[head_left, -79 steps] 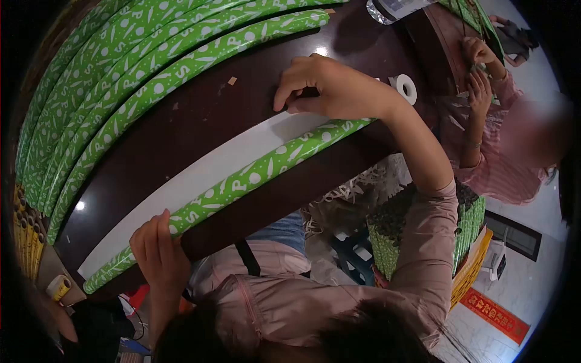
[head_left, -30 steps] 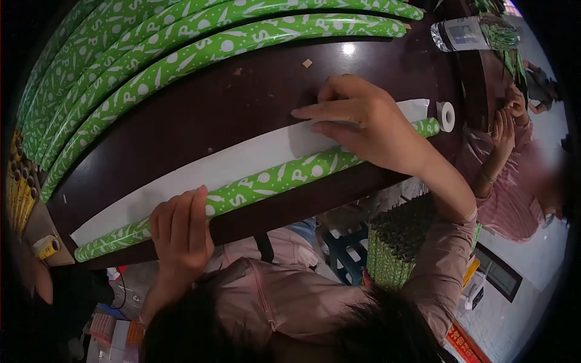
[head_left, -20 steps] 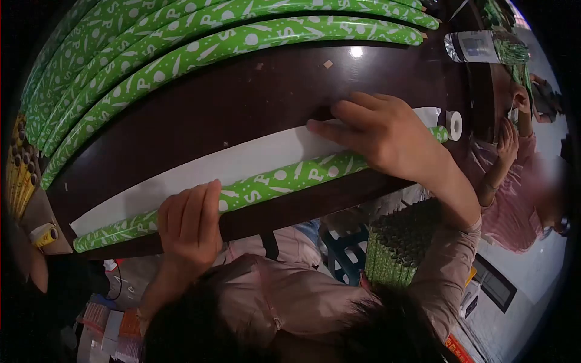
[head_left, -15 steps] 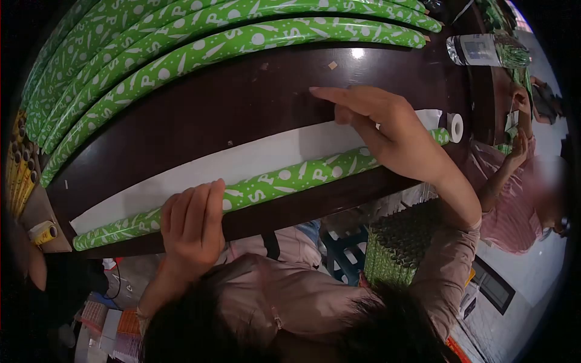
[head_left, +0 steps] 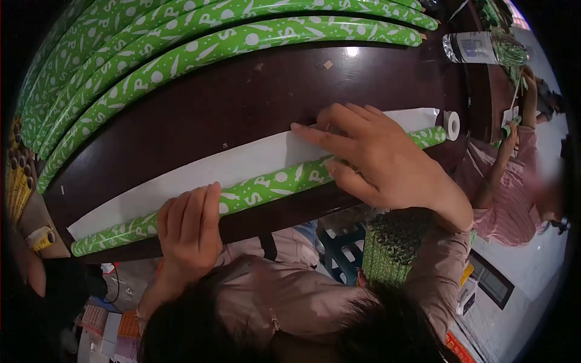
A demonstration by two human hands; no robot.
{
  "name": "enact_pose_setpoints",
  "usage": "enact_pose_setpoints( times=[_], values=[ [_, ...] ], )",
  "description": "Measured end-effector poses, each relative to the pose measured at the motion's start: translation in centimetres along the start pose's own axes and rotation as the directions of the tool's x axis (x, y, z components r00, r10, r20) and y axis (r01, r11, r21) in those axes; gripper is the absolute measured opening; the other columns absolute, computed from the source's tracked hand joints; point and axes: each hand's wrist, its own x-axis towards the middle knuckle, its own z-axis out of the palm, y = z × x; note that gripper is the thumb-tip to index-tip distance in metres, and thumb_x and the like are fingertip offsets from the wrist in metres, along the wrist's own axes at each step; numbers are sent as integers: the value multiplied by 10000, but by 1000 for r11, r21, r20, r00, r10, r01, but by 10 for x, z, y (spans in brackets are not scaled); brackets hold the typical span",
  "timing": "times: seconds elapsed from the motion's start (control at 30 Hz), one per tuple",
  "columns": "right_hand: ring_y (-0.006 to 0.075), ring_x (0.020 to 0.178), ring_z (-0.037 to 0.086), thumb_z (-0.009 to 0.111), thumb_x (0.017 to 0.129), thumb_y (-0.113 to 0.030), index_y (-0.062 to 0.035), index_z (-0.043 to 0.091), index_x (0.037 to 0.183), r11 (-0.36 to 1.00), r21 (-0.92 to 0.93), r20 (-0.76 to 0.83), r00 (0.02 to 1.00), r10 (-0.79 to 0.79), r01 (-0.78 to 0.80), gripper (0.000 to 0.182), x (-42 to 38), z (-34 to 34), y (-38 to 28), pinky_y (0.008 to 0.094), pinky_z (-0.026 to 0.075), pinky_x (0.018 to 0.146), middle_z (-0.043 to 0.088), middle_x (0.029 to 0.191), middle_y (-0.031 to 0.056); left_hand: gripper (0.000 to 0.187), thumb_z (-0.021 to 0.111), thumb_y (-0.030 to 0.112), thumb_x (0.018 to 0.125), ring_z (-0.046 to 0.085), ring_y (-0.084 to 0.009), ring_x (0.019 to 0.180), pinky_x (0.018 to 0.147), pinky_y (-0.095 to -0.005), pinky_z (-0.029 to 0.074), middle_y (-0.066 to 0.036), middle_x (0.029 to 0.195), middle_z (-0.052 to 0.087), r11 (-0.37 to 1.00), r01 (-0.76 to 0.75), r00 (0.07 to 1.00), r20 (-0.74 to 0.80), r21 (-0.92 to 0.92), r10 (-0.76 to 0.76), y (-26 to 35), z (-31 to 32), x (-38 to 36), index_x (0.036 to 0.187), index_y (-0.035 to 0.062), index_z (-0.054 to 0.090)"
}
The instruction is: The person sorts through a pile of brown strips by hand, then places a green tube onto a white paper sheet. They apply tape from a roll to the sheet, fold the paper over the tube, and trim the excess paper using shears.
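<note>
A long roll of green wrapping paper (head_left: 266, 186) with white letters and shapes lies across the near side of the dark table, its white underside (head_left: 200, 166) unrolled in a strip along the far side. My left hand (head_left: 190, 227) curves over the roll left of the middle, fingers together, thumb hidden. Over the right half of the roll is my right hand (head_left: 387, 157), fingers apart. Its thumb is at the roll and its index finger reaches over the white strip. Close to the roll's right end stands a small white tape roll (head_left: 452, 126).
Several finished green rolls (head_left: 242, 45) lie along the table's far side. A clear plastic bottle (head_left: 478, 48) lies at the back right. Yellow tubes (head_left: 18, 181) are at the left edge. A co-worker in a pink striped top (head_left: 502, 206) sits at right. A stool (head_left: 342, 251) stands below.
My right hand has come down and left, from above the white strip onto the roll, and its fingers have spread. My left hand stays at the same part of the roll.
</note>
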Motion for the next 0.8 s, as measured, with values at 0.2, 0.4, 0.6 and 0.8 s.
enact_pose_setpoints(
  times=[0.2,0.4,0.6,0.8],
  values=[
    [280,884,527,573,865,-270,-108,456,1392,992,-46,47,992,118,-115,564,4,9,-19,383,440,764,529,1045,131,302,604,-11,807,602,-246,888,772,-379,476,-128,1016,614,1000,6,1000,-15,8,-6,1,1,-1,1107,-43,624],
    [267,873,518,559,840,-543,-191,462,1401,967,-180,-46,984,173,-179,669,-5,22,-31,368,436,743,529,1067,137,297,608,-15,808,602,-249,885,774,-386,473,-118,1030,611,1000,17,999,-28,6,-17,1,2,-1,1104,-39,627],
    [266,857,517,538,832,-572,-215,504,1370,961,-130,-169,960,223,-246,646,-7,32,-30,365,432,727,529,1071,131,273,585,-19,823,601,-267,885,774,-396,474,-127,1024,609,999,14,999,-37,51,-12,3,5,-2,1092,-35,632],
    [256,877,565,678,830,-280,-95,568,1267,957,212,-432,860,272,-196,486,-33,33,-31,367,437,764,600,998,97,235,539,-6,866,576,-303,878,779,-418,466,-154,1009,617,994,75,992,-106,82,-66,5,17,-10,1078,-42,635]
  ],
)
